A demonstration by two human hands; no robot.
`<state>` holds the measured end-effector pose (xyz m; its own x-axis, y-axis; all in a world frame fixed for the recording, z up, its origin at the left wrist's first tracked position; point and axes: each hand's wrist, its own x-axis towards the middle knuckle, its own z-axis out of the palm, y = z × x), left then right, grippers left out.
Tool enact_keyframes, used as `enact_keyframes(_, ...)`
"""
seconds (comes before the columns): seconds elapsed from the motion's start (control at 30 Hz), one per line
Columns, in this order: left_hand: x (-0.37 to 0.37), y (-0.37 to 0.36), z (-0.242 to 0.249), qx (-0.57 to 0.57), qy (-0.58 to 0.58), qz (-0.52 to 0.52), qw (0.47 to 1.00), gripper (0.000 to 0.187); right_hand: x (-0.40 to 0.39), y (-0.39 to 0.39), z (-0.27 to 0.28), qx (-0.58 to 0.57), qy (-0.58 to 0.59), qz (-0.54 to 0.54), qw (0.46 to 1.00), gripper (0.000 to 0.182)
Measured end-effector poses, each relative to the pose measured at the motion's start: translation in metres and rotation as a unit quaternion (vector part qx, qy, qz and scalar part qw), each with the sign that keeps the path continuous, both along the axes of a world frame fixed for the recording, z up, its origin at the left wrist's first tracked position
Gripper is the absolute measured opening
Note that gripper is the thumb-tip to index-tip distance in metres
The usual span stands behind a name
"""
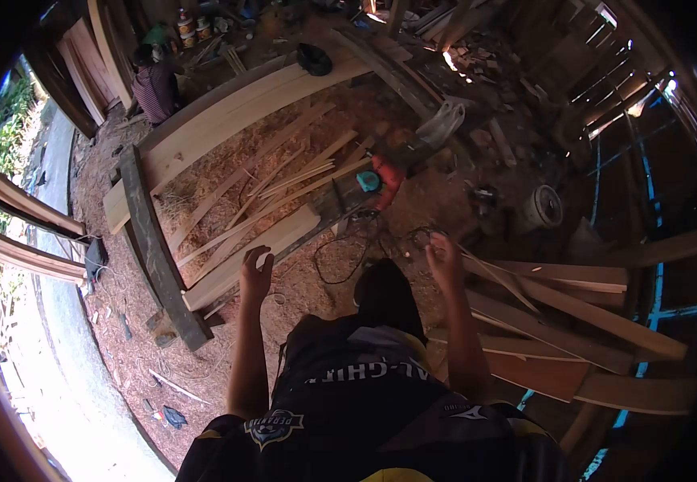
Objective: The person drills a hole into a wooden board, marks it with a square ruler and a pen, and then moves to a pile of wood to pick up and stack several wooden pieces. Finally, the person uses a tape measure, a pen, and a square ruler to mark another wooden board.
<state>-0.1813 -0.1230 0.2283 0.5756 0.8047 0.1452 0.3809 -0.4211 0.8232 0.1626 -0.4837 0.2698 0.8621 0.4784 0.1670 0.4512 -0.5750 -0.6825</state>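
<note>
My left hand (257, 269) hangs in the air with its fingers apart and slightly curled, holding nothing, just above the near end of a pale plank (252, 257). My right hand (443, 253) is closed on a thin black cable (340, 269) that loops over the sawdust between my hands. The cable runs up to a teal and orange power tool (377, 181), which rests on a dark plank beyond both hands. Thin wood strips (284, 189) lie fanned out to the left of the tool.
A long wide board (228, 116) lies across the back, and a dark beam (156, 253) crosses on the left. Stacked planks (573, 321) lie to my right. Another person (154, 80) crouches at the far left. Sawdust covers the ground.
</note>
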Motion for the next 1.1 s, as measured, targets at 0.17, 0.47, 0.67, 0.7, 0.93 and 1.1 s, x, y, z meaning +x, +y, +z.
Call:
enact_keyframes(0.17, 0.105, -0.008, 0.011, -0.034, -0.006, -0.025, 0.999, 0.022, 0.058, 0.088, -0.025, 0.010, 0.056, 0.113, 0.992, 0.045)
enact_keyframes(0.47, 0.237, -0.014, -0.023, -0.068, 0.050, 0.053, 0.995, 0.018, 0.186, 0.250, -0.158, -0.190, -0.109, 0.288, 0.932, 0.077)
enact_keyframes(0.67, 0.247, -0.026, -0.013, -0.095, 0.068, 0.131, 0.984, 0.019, 0.230, 0.320, -0.247, -0.329, -0.205, 0.378, 0.840, 0.085)
enact_keyframes(0.7, 0.239, -0.029, -0.014, -0.092, 0.072, 0.148, 0.982, 0.019, 0.234, 0.324, -0.266, -0.321, -0.207, 0.394, 0.836, 0.085)
enact_keyframes(0.93, 0.193, -0.049, 0.007, -0.123, 0.064, 0.258, 0.956, 0.022, 0.242, 0.330, -0.210, -0.307, -0.076, 0.466, 0.826, 0.096)
enact_keyframes(1.1, 0.185, -0.047, 0.028, -0.132, 0.031, 0.246, 0.960, 0.024, 0.222, 0.307, -0.155, -0.118, -0.011, 0.426, 0.897, 0.095)
